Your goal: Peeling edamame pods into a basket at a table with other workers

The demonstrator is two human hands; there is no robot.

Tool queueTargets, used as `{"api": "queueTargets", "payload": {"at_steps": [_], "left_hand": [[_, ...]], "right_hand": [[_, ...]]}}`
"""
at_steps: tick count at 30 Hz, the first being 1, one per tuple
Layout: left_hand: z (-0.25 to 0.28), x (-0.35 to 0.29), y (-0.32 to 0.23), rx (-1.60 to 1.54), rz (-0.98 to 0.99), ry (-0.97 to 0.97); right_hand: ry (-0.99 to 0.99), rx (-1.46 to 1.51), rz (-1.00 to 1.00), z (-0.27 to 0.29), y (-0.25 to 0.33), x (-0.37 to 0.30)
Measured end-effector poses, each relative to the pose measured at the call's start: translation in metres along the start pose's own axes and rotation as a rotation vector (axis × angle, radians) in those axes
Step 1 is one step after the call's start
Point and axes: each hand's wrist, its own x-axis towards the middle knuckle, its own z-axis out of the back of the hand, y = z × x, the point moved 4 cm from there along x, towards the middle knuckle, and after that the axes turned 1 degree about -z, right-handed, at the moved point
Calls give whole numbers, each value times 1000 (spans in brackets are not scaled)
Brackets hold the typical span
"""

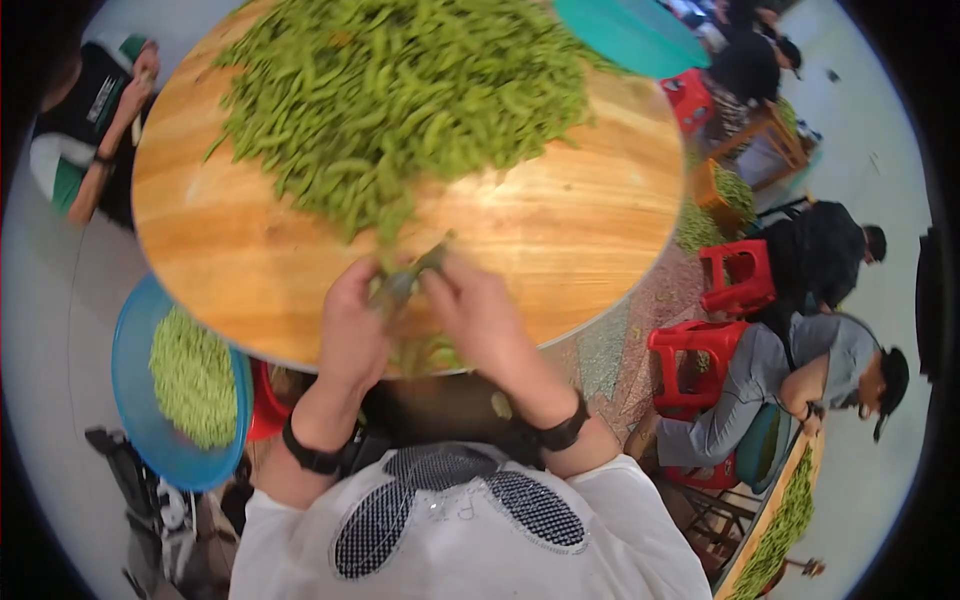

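Note:
A large heap of long green pods covers the far part of a round wooden table. At the near side of the heap, my left hand and my right hand are close together, both smeared by motion. Their fingers are bent and pressed round a dark grey-green thing between them, too blurred to name. A narrow end of it sticks up by the right fingertips. Several green pods lie below my hands at the table's near edge.
A blue basin of paler green pods stands at the left. A teal basin sits at the table's far right. Red stools and seated people are on the right; another person stands at the left.

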Motion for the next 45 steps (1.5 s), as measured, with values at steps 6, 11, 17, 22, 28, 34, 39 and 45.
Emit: {"api": "queueTargets", "payload": {"at_steps": [6, 11, 17, 22, 28, 34, 39, 45], "left_hand": [[-2, 5, 8, 142, -155, -38], [1, -4, -9, 765, -541, -49], [-10, -20, -6, 651, -438, 144], [0, -18, -6, 2, 3, 273], [-13, -25, -14, 737, -655, 212], [-3, -22, -10, 612, -733, 56], [18, -3, -6, 66, -114, 59], [60, 0, -10, -451, 75, -1]], "right_hand": [[-11, -148, 33, -7, 1, 0], [7, 246, -165, -3, -19, 8], [104, 525, -225, -10, -24, 6], [144, 865, -305, -15, -18, -9], [113, 1090, -420, -15, -25, -12], [144, 1409, -594, -26, -14, -2], [-29, 1073, -408, 5, -4, 23], [193, -596, 134, -15, 9, 48]]}}
